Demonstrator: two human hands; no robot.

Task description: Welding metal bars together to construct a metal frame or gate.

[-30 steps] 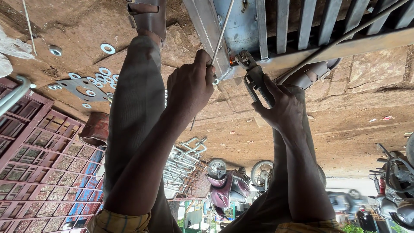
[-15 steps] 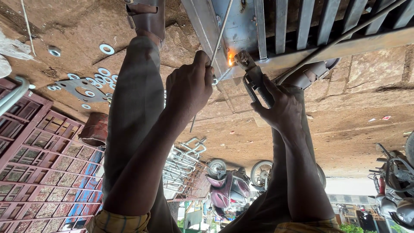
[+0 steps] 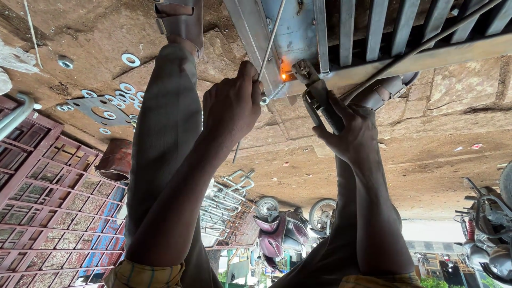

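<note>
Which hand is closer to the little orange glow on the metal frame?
The right hand is a little closer; its holder tip reaches the glow. The left hand grips a thin rod just beside the glow, on the other side.

metal washers [image 3: 114, 101] on dirt floor, 10 o'clock | maroon window grille [image 3: 50, 213], 8 o'clock | parked scooter [image 3: 280, 229], 6 o'clock | motorbike [image 3: 488, 234], 4 o'clock

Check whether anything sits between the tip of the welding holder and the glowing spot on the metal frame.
Nothing visible does. The welding holder in the right hand reaches straight to the glowing spot on the grey metal frame; the thin rod in the left hand lies just beside it.
</note>
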